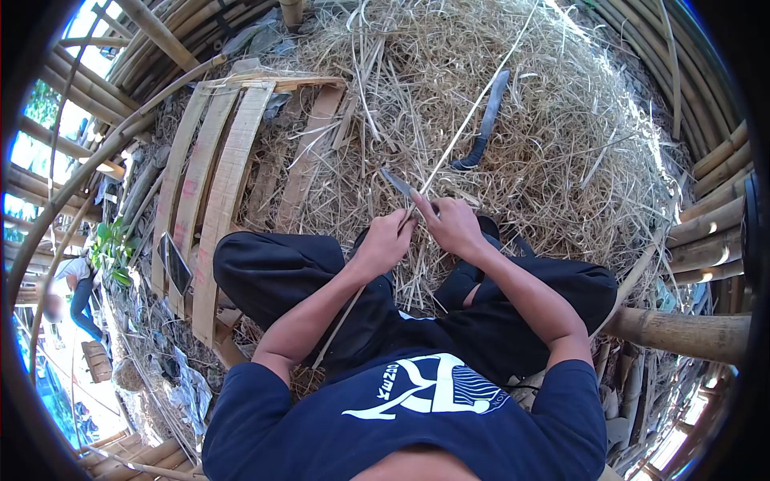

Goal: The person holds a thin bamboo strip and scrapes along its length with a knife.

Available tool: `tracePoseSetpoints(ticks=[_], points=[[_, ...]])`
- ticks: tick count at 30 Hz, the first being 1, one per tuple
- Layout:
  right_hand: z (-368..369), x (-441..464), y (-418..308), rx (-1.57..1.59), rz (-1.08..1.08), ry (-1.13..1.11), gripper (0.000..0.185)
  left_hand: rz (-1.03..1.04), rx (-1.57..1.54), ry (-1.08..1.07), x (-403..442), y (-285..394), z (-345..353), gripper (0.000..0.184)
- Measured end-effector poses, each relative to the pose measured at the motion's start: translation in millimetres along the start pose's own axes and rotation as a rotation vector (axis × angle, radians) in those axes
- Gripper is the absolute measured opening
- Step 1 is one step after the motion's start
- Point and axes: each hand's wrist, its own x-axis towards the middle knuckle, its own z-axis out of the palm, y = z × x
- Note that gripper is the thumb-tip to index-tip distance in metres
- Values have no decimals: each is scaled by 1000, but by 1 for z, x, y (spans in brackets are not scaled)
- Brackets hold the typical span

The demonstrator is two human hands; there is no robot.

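Observation:
My left hand (388, 239) is closed around a long thin bamboo strip (463, 126). The strip runs from the far side of the shavings, through the space between my hands, and its tail (341, 325) hangs over my left leg. Against it, my right hand (454, 227) grips a small knife (396, 182), index finger stretched along toward the blade. The blade points up and left, close to the strip; the handle is hidden in my fingers. Both hands are close together above my crossed legs. Beyond them lies a large curved blade with a dark wrapped handle (487, 120).
Pale shavings (561, 160) cover the ground ahead. On the left stands a slatted wooden pallet (228, 176) with a phone-like dark flat object (176, 265) leaning on it. Bamboo poles (682, 333) surround the space. Another person (79, 293) is outside at far left.

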Motion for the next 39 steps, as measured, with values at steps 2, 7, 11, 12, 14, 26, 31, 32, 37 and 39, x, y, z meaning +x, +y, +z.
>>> tracePoseSetpoints(ticks=[2, 7, 11, 12, 14, 26, 31, 32, 37, 39], points=[[3, 5, 4, 24, 42, -74, 71, -13, -13, 2, -1, -4, 1, 21], [3, 11, 15, 777, 348, -535, 63, -58, 14, -3, 2, -2, -3, 21], [-12, 3, 14, 1000, 352, -674, 57, 2, -88, 59, 1, -6, -2, 20], [-21, 1, 16, 1101, 272, -754, 53, -38, -38, 15, 1, -4, -6, 20], [-37, -1, 5, 1027, 198, -699, 51, -40, 10, -31, 3, -9, -6, 23], [-94, 19, 46, -269, 279, 265, 32, -349, -621, -254, 8, -6, -11, 24], [-90, 20, 57, -329, 173, 255, 39, -359, -653, -260, 9, -7, -10, 23], [-91, 21, 57, -344, 158, 255, 41, -356, -647, -258, 9, -7, -10, 22], [-100, 21, 49, -268, 72, 213, 39, -380, -725, -275, 9, -6, -13, 22], [-97, 19, 43, -180, 137, 110, 36, -375, -739, -254, 8, -3, -14, 23]])
